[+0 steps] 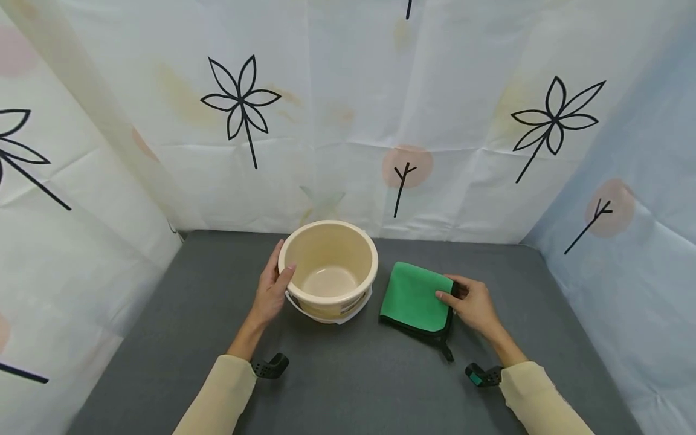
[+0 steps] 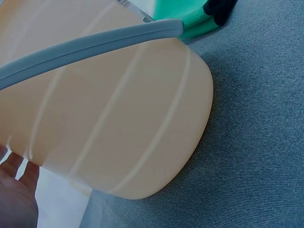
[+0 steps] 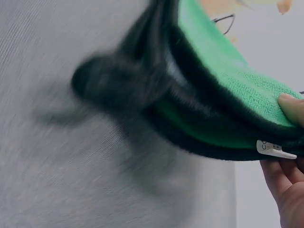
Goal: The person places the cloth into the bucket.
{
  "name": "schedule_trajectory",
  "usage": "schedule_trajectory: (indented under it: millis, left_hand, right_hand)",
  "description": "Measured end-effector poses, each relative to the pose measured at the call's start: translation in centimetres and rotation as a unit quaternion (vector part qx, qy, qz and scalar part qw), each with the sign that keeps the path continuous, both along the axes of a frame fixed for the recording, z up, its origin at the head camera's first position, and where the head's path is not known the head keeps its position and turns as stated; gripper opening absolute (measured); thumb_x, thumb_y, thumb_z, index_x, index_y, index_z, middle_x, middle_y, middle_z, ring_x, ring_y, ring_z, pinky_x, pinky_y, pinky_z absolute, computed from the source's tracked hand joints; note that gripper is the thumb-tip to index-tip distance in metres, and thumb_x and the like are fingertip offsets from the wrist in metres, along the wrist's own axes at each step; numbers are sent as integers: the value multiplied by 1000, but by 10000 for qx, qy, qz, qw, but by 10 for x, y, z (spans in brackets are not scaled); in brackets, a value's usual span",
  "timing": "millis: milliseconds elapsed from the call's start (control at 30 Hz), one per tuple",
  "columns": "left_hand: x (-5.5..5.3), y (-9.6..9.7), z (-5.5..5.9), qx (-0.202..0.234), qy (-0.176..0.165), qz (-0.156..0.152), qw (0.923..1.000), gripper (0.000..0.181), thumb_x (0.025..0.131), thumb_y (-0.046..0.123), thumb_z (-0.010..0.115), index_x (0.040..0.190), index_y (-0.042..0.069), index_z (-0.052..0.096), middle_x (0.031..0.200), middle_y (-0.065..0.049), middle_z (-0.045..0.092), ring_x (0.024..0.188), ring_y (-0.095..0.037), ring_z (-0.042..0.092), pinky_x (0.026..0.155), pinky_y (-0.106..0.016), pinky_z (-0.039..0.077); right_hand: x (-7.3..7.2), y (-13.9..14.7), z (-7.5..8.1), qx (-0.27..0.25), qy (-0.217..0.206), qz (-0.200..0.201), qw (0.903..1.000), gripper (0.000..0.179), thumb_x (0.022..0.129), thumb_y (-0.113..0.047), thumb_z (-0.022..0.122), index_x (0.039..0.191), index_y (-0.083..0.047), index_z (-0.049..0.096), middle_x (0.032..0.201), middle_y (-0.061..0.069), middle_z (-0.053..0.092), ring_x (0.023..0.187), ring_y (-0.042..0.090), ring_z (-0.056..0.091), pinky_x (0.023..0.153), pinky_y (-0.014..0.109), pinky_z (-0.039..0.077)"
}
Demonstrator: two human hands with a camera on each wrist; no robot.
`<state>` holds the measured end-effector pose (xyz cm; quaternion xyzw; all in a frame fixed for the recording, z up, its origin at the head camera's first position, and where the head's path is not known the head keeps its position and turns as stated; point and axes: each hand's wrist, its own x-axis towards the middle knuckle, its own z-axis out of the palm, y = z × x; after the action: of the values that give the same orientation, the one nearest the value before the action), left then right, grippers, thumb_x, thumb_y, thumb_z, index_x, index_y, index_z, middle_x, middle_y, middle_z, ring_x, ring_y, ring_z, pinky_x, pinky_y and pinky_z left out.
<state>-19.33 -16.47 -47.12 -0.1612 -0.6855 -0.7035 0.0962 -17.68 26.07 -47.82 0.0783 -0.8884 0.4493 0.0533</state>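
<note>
A cream plastic bucket (image 1: pixel 328 257) stands near the back of the table, its open top tilted toward the head camera. My left hand (image 1: pixel 270 291) grips its left rim, thumb over the edge and fingers along the outer side. The bucket's pale handle (image 2: pixel 95 46) hangs down across the front wall. To the right, my right hand (image 1: pixel 474 305) pinches the right edge of a folded green towel (image 1: pixel 417 296) with black trim. In the right wrist view the towel's edge is raised, showing its layers, a small white tag (image 3: pixel 273 148) and a blurred black loop (image 3: pixel 114 83).
The grey table (image 1: pixel 348 386) runs back to a white patterned cloth (image 1: pixel 326 121), with more cloth hanging at both sides. A dark band with a small device (image 1: pixel 270 366) sits on the left wrist, and a similar one (image 1: pixel 484 376) on the right.
</note>
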Motion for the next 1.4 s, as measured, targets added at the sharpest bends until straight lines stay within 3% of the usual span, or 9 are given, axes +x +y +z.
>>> schedule_trajectory:
  millis: [200, 300, 400, 500, 700, 900, 1167, 1400]
  left_hand:
    - [-1, 0, 2, 89, -41, -54, 9999, 66, 106, 2, 47, 162, -1, 11, 165, -24, 17, 144, -45, 30, 95, -17, 49]
    - [-1, 0, 2, 96, -63, -43, 9999, 66, 106, 2, 47, 161, -1, 11, 165, -24, 16, 144, -45, 30, 95, -17, 49]
    - [0, 1, 1, 104, -92, -24, 9999, 66, 106, 3, 47, 161, -1, 11, 165, -24, 17, 144, -44, 31, 95, -17, 48]
    - [0, 1, 1, 104, -109, -8, 9999, 66, 106, 3, 47, 162, -1, 11, 165, -24, 16, 144, -44, 30, 96, -17, 48]
    - [-1, 1, 0, 103, -98, 26, 9999, 66, 106, 2, 48, 161, -1, 12, 165, -24, 17, 144, -44, 30, 96, -16, 47]
    - [0, 1, 1, 84, -127, 55, 9999, 66, 106, 2, 48, 162, -1, 13, 165, -24, 17, 144, -44, 30, 95, -16, 48]
    - [0, 0, -1, 65, -182, 60, 9998, 65, 106, 3, 47, 162, 1, 13, 164, -24, 19, 141, -45, 34, 92, -16, 50]
    - [0, 0, -3, -19, -138, 83, 9999, 64, 107, 5, 46, 163, 3, 14, 165, -22, 19, 142, -43, 33, 95, -17, 49]
  right_hand:
    - [4, -6, 29, -400, 251, 171, 9987, 43, 92, -8, 76, 130, 8, 64, 113, 24, 69, 95, 19, 71, 76, 22, 56]
    - [5, -9, 45, -647, 424, 273, 9966, 41, 91, -4, 76, 129, 8, 65, 111, 25, 69, 90, 5, 68, 74, 21, 56]
    - [6, -13, 63, -777, 660, 321, 9943, 40, 91, -1, 76, 127, 9, 65, 110, 26, 69, 88, -1, 66, 74, 19, 56]
    - [5, -17, 83, -942, 907, 321, 9909, 39, 90, 2, 75, 126, 10, 65, 109, 21, 70, 88, 0, 67, 74, 18, 55]
    - [2, -30, 125, -1417, 1329, 346, 9803, 37, 90, 5, 74, 126, 10, 66, 108, -3, 69, 94, 7, 68, 78, 19, 55]
    - [-4, -50, 155, -1811, 1583, 537, 9692, 35, 88, 7, 74, 122, 9, 67, 108, 1, 71, 95, 14, 69, 79, 22, 56]
    - [-16, -82, 173, -2107, 1772, 974, 9564, 36, 86, 11, 74, 122, 12, 67, 107, 4, 71, 95, 17, 69, 79, 24, 56]
    - [-31, -114, 166, -2368, 1639, 1380, 9476, 37, 86, 13, 73, 122, 11, 67, 111, 17, 69, 97, 19, 68, 81, 29, 57]
